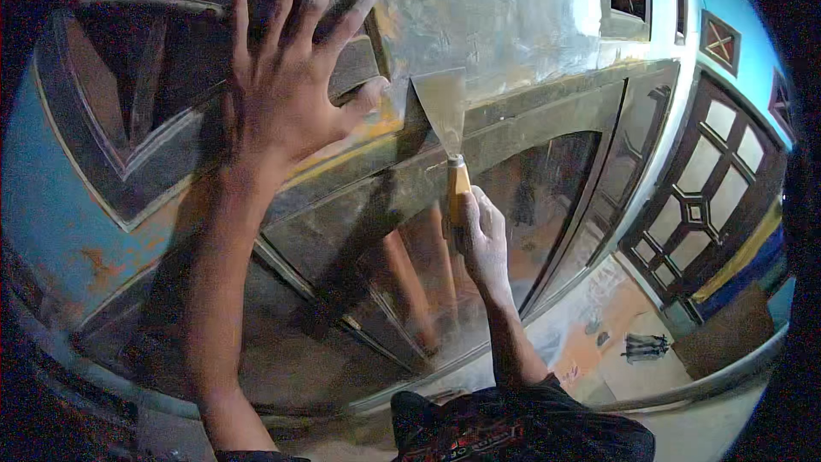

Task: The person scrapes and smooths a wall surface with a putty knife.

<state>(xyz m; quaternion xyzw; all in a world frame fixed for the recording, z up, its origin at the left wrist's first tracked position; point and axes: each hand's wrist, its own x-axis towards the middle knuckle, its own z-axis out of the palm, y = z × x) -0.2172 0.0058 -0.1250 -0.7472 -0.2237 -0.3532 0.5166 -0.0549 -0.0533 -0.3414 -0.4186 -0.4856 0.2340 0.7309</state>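
Observation:
My right hand (pixel 486 239) is closed round the wooden handle of a putty knife (pixel 443 107), its broad metal blade pointing up. The blade's edge lies at or very near the lower part of a patchy grey-white plastered wall (pixel 496 17), just above a dark wooden frame (pixel 547 115). Up on the left, my left hand (pixel 291 77) has its fingers spread, in front of dark woodwork; it holds nothing. Whether its palm touches the surface cannot be made out.
Below the wall stands a dark wooden door frame with glass panes (pixel 547 180). A panelled door (pixel 705 188) is set in the blue wall at the right. Near it, a small dark object (pixel 645 347) lies on the stained floor (pixel 590 316). Small crossed vents sit higher up.

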